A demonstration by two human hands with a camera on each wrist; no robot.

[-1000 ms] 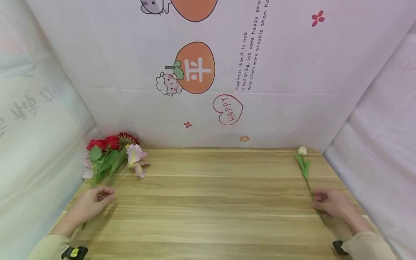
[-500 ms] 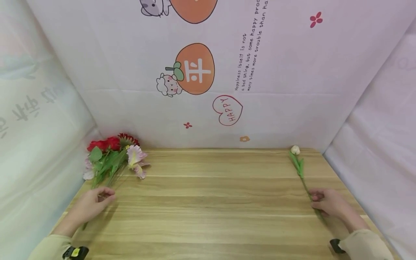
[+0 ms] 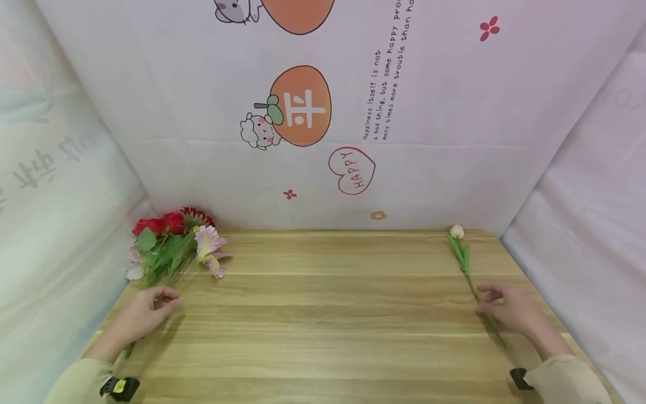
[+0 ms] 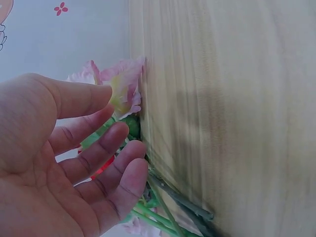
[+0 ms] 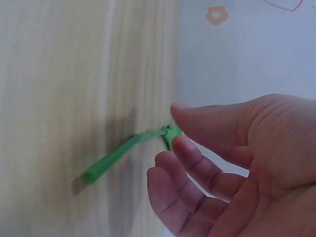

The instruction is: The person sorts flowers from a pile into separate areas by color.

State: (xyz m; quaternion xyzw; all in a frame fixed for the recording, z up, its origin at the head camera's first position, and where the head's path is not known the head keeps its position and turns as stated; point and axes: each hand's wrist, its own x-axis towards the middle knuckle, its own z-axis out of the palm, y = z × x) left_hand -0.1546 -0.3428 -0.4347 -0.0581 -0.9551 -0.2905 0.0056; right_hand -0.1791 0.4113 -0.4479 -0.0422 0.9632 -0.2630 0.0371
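Note:
At the right of the table lies a white artificial tulip (image 3: 456,232) with a green stem (image 5: 111,160). Over that stem hovers my right hand (image 3: 510,307), fingers bent loosely and thumb apart from them; the right wrist view shows a gap between them and the stem on the wood. A bunch of artificial flowers lies at the far left: red roses (image 3: 160,223), a dark red bloom (image 3: 197,216) and pale pink flowers (image 4: 126,89). Above their stems (image 4: 168,202) is my left hand (image 3: 143,314), fingers relaxed and spread, gripping nothing.
The wooden table (image 3: 323,314) stretches between the two hands. White printed cloth (image 3: 429,168) rises behind it and along both sides. The flower heads at left lie close to the back-left corner.
The tulip's head has swung left along the table, with the right hand at its stem. The right fingers now stand off the stem. The left hand has hardly moved.

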